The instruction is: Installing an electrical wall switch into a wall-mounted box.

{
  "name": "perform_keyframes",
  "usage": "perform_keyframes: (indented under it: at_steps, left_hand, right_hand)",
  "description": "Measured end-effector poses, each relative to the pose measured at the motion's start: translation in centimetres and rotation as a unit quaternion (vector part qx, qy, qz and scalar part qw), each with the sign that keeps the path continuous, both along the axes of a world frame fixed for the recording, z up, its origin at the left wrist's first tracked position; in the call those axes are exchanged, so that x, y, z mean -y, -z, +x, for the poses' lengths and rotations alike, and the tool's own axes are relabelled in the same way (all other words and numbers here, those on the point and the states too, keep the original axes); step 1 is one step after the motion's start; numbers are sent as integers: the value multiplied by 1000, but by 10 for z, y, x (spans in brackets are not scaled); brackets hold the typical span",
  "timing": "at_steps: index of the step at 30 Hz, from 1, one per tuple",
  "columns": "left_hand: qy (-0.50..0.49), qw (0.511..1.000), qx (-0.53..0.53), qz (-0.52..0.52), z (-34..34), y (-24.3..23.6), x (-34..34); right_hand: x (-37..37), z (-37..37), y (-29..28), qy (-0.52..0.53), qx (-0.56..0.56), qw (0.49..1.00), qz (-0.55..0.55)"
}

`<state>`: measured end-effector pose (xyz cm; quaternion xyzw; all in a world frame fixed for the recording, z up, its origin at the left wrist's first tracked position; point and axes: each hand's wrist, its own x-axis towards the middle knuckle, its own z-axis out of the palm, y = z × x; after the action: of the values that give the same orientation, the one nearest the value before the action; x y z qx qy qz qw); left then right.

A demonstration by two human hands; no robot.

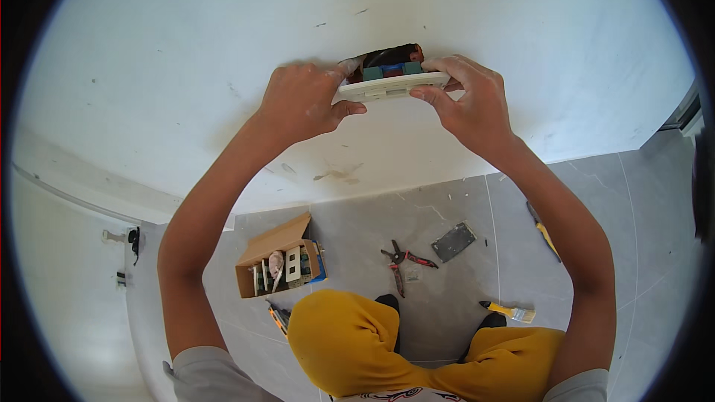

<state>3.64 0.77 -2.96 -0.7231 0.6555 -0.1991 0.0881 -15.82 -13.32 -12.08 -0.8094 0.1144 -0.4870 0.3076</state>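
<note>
A white socket plate point(387, 89) with green and blue parts on its back is held level in front of a dark recess point(395, 54) in the pale wall. My left hand point(304, 100) grips the plate's left end, its thumb below and its fingers reaching behind, partly hidden. At the other end my right hand point(469, 97) pinches the plate, thumb on the front edge and fingers on top. The plate stands off the wall, tilted so that its back shows. What lies deeper in the recess is too dark to make out.
On the grey tiled floor are an open cardboard box point(249, 281) of parts, red-handled pliers point(399, 259), a dark rectangular plate point(453, 242), a yellow-handled brush point(514, 312) and a yellow-handled tool point(547, 237). An orange-and-black tool point(278, 318) lies near my left knee.
</note>
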Motion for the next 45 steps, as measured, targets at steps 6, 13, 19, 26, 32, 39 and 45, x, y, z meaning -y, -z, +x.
perform_keyframes:
  at_steps: [6, 13, 19, 26, 32, 39, 45]
  left_hand:
    - [99, 910, -281, -288, 7, 53, -17]
    - [41, 758, -437, -483, -15, 96, 0]
    - [71, 798, -232, -552, -12, 91, 2]
    - [70, 760, -313, -565, -23, 96, 11]
    - [62, 759, -314, -566, -24, 94, 12]
    - [26, 759, -343, -553, -30, 92, 12]
    - [17, 738, -376, -561, -33, 97, 15]
  right_hand:
    - [-3, 7, -13, 33, -39, 998, 43]
    - [-12, 9, -25, 78, -52, 995, 32]
    - [-13, 17, -26, 90, -22, 995, 43]
    - [-4, 17, -9, 104, 8, 991, -89]
    - [7, 17, -1, 88, 55, 981, -167]
    - [3, 16, 10, 114, 59, 990, -53]
    - [-12, 21, 11, 138, 73, 988, 11]
